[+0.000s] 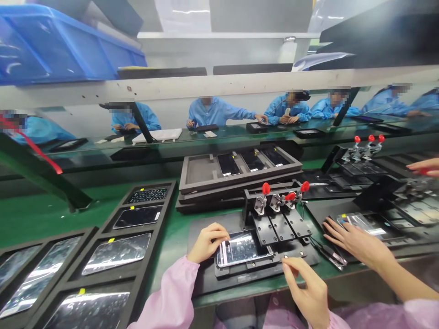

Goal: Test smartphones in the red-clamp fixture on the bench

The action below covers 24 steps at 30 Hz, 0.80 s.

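Note:
In front of me a phone-sized glass panel (240, 249) lies on a black clamping fixture (236, 274), its right end beneath black pressure plates (281, 227). My left hand (209, 240) has its bent fingers closed at the panel's left edge. Low at the fixture's front right, my right hand (307, 288) holds thumb and index finger together; anything between the tips is too small to make out. Toggle clamps with red knobs (266, 188) rise above the plates.
Left stands a black tray (137, 274) of panels with yellow tabs. Behind the fixture, stacked foam trays (192, 183) carry several dark panels. At right, a co-worker's hand (356, 240) rests over another fixture. A blue bin (68, 45) sits on the shelf; people in blue work beyond.

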Available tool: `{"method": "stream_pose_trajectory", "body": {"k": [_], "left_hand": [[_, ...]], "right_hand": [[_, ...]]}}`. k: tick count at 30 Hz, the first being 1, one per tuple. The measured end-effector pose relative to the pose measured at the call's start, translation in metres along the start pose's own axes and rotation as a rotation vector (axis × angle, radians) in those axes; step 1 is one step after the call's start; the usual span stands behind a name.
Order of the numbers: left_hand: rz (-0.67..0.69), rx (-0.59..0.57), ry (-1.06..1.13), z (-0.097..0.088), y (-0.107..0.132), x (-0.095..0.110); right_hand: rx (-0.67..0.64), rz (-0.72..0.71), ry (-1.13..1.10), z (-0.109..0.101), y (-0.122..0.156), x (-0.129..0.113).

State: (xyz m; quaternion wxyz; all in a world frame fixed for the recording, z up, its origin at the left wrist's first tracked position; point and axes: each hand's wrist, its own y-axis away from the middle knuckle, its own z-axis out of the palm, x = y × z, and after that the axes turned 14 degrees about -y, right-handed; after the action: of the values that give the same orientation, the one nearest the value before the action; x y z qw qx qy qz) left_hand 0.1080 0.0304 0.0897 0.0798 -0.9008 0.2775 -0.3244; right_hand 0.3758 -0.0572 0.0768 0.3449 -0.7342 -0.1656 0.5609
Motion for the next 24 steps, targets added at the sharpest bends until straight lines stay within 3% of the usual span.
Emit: {"method": "stream_pose_trajectory", "body": {"k": [12,18,24], "left_hand": [[0.103,-0.053,0.056,-0.006,0.007,-0.002],[0.077,-0.027,0.043,-0.012,0.007,-0.001],[-0.033,0.106,-0.04,-0.007,0.003,-0.002]], "right_hand": [[-0.115,0.082,0.239,-0.001,0.012,0.026],[-0.205,-0.037,0.24,0.004,0.008,0.022],[-0.235,-0.128,0.14,0.012,0.005,0.012]]}}
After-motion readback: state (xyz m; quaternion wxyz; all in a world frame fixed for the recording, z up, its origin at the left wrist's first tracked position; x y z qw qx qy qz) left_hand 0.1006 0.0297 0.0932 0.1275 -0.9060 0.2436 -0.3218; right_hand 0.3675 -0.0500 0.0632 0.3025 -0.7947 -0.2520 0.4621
